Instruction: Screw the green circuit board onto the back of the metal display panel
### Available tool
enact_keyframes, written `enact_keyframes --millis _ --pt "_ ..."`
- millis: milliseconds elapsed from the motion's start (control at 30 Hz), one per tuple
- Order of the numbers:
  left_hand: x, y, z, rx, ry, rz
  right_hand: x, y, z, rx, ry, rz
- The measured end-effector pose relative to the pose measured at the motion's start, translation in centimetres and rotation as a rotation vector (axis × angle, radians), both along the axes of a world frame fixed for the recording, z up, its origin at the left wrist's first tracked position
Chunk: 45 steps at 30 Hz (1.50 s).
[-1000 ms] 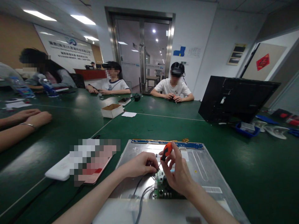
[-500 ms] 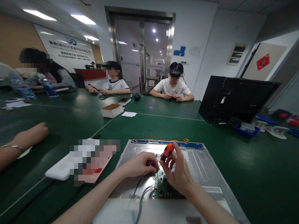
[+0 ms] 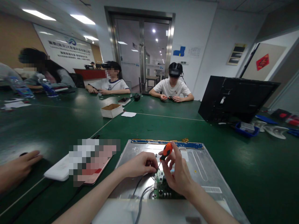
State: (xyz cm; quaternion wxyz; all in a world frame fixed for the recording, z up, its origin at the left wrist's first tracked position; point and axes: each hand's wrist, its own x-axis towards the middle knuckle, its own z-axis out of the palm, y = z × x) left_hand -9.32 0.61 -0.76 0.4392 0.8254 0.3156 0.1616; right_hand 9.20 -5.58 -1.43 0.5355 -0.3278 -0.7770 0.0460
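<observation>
Both my forearms come in from the bottom edge and meet over the middle of the metal back panel (image 3: 205, 168), which lies flat on the green table (image 3: 257, 174).

My right hand (image 3: 178, 175) is raised, wrist bent back, thumb and fingers curled shut round the small screwdriver (image 3: 166, 151). Its orange-and-black handle sticks up and away from me above the fingertips; the shaft runs down and left toward the green circuit board (image 3: 161, 186). Tip is hidden between the hands, so I can't tell if it sits on a screw.

My left hand (image 3: 140, 165) lies palm down, fingers bent, fingertips pinched together right at the lower end of the shaft, just above the board. What they pinch, can't tell.

The board sits on the panel directly under my right hand, part covered by it. Grey cables (image 3: 140, 199) run from its left edge toward me.

Left of the panel: a white flat device (image 3: 58, 169) on the table. Farther left, another person's hand (image 3: 18, 166) rests on the tabletop. A black monitor shell (image 3: 233, 99) stands at far right.
</observation>
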Motion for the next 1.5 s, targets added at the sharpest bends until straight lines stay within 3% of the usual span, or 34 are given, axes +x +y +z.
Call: enact_keyframes --millis 467,733,1367,1500 --pt "0.00 -0.12 0.12 0.010 0.019 0.014 -0.06 0.37 -0.37 0.049 0.005 -0.076" --pt "0.00 -0.15 0.14 -0.014 -0.003 0.011 -0.02 0.03 -0.09 -0.002 0.008 -0.003" --pt "-0.07 -0.05 -0.06 -0.015 0.003 0.025 -0.02 0.31 -0.46 0.011 0.023 -0.052" --pt "-0.06 -0.10 -0.03 -0.019 0.000 0.016 0.26 0.48 0.46 -0.017 0.052 -0.033"
